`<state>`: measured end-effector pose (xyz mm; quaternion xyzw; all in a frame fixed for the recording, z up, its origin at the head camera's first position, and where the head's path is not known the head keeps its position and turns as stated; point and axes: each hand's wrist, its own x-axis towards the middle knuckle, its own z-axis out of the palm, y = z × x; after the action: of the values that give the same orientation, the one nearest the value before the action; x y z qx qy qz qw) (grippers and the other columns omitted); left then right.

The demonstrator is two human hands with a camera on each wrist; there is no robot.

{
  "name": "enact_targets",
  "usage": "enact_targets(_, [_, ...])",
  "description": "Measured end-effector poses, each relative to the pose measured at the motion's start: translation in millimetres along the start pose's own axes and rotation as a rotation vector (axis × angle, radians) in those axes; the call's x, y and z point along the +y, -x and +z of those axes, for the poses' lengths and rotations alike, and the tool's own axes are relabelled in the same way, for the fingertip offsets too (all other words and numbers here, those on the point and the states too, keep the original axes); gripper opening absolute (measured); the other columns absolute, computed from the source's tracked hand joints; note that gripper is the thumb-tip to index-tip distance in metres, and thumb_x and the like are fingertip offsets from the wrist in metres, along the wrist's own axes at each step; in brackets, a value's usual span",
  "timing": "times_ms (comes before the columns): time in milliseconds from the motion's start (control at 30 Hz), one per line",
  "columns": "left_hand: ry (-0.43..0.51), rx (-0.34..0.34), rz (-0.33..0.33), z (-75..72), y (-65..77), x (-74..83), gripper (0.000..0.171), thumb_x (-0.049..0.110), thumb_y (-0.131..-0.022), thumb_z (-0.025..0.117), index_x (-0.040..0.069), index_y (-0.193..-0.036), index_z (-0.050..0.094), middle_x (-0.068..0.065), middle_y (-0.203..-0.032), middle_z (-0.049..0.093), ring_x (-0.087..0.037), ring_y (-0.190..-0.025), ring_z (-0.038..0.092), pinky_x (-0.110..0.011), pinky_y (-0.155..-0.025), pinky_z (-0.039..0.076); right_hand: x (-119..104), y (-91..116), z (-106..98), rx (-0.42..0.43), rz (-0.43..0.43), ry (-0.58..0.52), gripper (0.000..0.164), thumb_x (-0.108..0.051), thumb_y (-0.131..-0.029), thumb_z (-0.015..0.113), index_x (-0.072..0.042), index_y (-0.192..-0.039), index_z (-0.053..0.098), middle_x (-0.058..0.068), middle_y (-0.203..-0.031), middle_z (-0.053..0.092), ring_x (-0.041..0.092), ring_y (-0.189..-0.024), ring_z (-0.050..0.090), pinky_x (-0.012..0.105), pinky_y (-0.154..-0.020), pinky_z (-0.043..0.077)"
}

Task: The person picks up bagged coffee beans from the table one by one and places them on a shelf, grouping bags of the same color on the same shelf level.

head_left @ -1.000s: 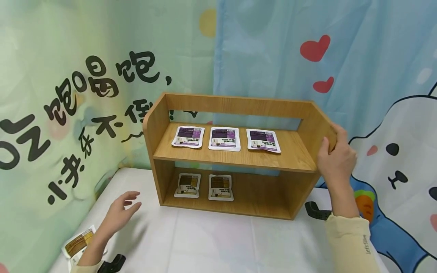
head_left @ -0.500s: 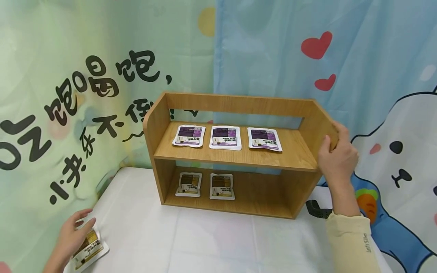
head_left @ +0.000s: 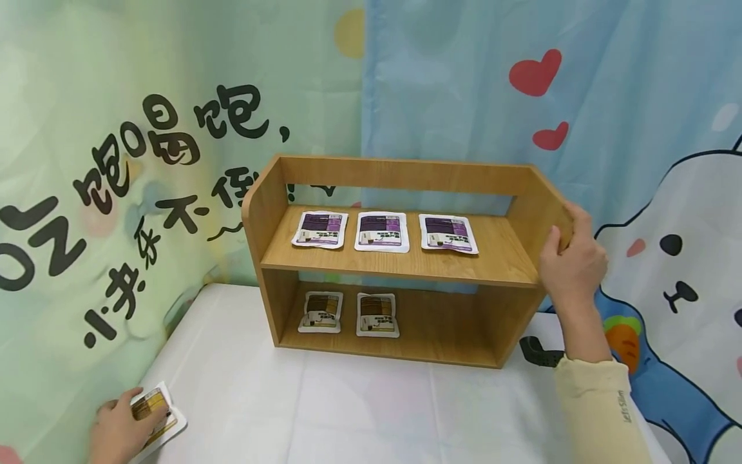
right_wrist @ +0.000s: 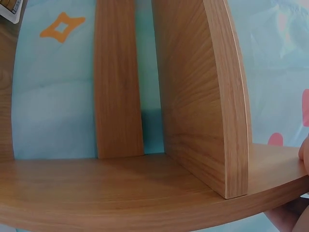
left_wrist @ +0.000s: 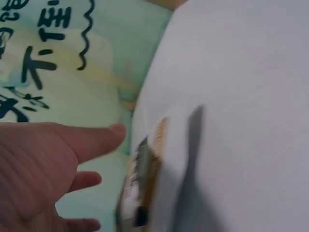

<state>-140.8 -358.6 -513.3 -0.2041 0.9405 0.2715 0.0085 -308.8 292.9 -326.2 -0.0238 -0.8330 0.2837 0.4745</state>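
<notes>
In the head view, my left hand (head_left: 123, 426) is at a white-edged pouch (head_left: 165, 426) with a brown-and-gold label, near the table's left edge. The thumb overlaps the pouch there. In the left wrist view the fingers look straight and spread, with the pouch (left_wrist: 137, 193) beside them, blurred. My right hand (head_left: 574, 267) grips the right side panel of a two-tier wooden shelf (head_left: 400, 276); only bits of this hand (right_wrist: 303, 159) show in the right wrist view. Purple-labelled pouches (head_left: 381, 232) lie in a row of three on the upper tier. Two brown-labelled pouches (head_left: 377, 316) lie below, towards the left.
The shelf stands at the back of a white-covered table (head_left: 353, 412). A printed green curtain (head_left: 64, 142) hangs along the left, a blue one (head_left: 452, 84) behind. A black curved object (head_left: 540, 352) lies beside the shelf's right end.
My left hand has moved left and down from beside the shelf to the pouch on the table. My right hand keeps its hold on the shelf's side panel.
</notes>
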Motion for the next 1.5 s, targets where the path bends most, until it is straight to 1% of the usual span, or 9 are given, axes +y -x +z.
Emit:
enact_targets(267, [0.076,0.096,-0.223,19.0,12.5,4.8,0.091,0.039,-0.075,0.077,-0.01,-0.132,0.026,-0.048,-0.114,0.022,-0.065,-0.114,0.02,-0.067,-0.094,0.02,-4.8,2.8,9.1,-0.001,0.004,-0.011,0.04,-0.022,-0.1,0.049,-0.016,-0.14,0.049,0.026,-0.111,0.065,0.05,-0.081,0.062,0.058,-0.066,0.05])
enact_targets(367, [0.101,0.133,-0.256,24.6,11.8,8.2,0.096,0.039,-0.072,0.08,-0.011,-0.132,0.024,-0.046,-0.108,0.025,-0.063,-0.113,0.021,-0.065,-0.093,0.022,-4.9,1.6,9.2,0.01,0.007,-0.009,0.04,-0.023,-0.1,0.049,-0.017,-0.14,0.049,0.025,-0.113,0.065,0.049,-0.082,0.062,0.058,-0.067,0.05])
enact_targets(533, [0.211,0.211,-0.206,35.7,6.7,19.0,0.087,0.032,-0.071,0.082,-0.01,-0.132,0.036,-0.044,-0.11,0.037,-0.058,-0.106,0.035,-0.061,-0.084,0.036,-2.3,1.1,4.3,0.016,0.044,0.009,0.041,-0.025,-0.1,0.049,-0.02,-0.14,0.048,0.022,-0.117,0.065,0.047,-0.089,0.063,0.059,-0.072,0.05])
enact_targets(733, [0.302,0.302,-0.046,49.0,-3.7,32.4,0.055,0.021,-0.073,0.083,-0.002,-0.119,0.063,-0.033,-0.118,0.058,-0.05,-0.107,0.054,-0.058,-0.085,0.041,0.9,1.0,2.2,0.016,0.054,0.005,0.041,-0.026,-0.1,0.048,-0.021,-0.14,0.048,0.021,-0.119,0.064,0.047,-0.092,0.062,0.06,-0.073,0.05])
enact_targets(833, [0.397,0.267,0.006,55.4,-11.0,41.6,0.052,0.019,-0.075,0.083,-0.001,-0.119,0.064,-0.033,-0.123,0.056,-0.049,-0.114,0.051,-0.057,-0.092,0.038,0.4,0.0,3.4,0.017,0.049,-0.003,0.041,-0.026,-0.1,0.048,-0.021,-0.14,0.048,0.022,-0.118,0.064,0.048,-0.091,0.063,0.06,-0.073,0.049])
enact_targets(967, [0.557,0.17,0.033,62.5,-17.8,58.8,0.055,0.015,-0.077,0.082,-0.004,-0.124,0.061,-0.032,-0.132,0.05,-0.044,-0.126,0.041,-0.053,-0.103,0.029,-1.3,0.8,5.3,0.016,0.048,-0.001,0.041,-0.025,-0.099,0.048,-0.021,-0.141,0.048,0.023,-0.116,0.065,0.048,-0.089,0.062,0.06,-0.072,0.049])
enact_targets(1100, [0.657,0.097,0.06,70.9,-18.6,80.1,0.055,0.012,-0.077,0.082,-0.003,-0.125,0.06,-0.029,-0.137,0.047,-0.039,-0.13,0.037,-0.049,-0.107,0.026,-1.0,2.8,5.3,0.019,0.028,0.009,0.041,-0.024,-0.099,0.048,-0.018,-0.14,0.048,0.025,-0.11,0.066,0.049,-0.08,0.061,0.055,-0.067,0.048])
enact_targets(1300, [0.719,0.017,0.106,90.2,-13.1,109.3,0.054,0.009,-0.074,0.083,-0.001,-0.123,0.063,-0.024,-0.132,0.052,-0.033,-0.123,0.043,-0.043,-0.1,0.032,-2.9,2.7,6.0,0.013,0.02,-0.005,0.041,-0.024,-0.099,0.049,-0.019,-0.14,0.049,0.023,-0.113,0.066,0.047,-0.085,0.063,0.057,-0.07,0.05])
enact_targets(1500, [0.724,0.002,0.191,110.6,-11.7,141.3,0.051,0.008,-0.071,0.085,0.002,-0.118,0.067,-0.022,-0.128,0.056,-0.033,-0.121,0.046,-0.045,-0.099,0.033,-1.5,0.5,3.5,0.013,0.04,0.006,0.041,-0.025,-0.1,0.05,-0.021,-0.14,0.049,0.02,-0.117,0.065,0.046,-0.09,0.063,0.059,-0.073,0.05])
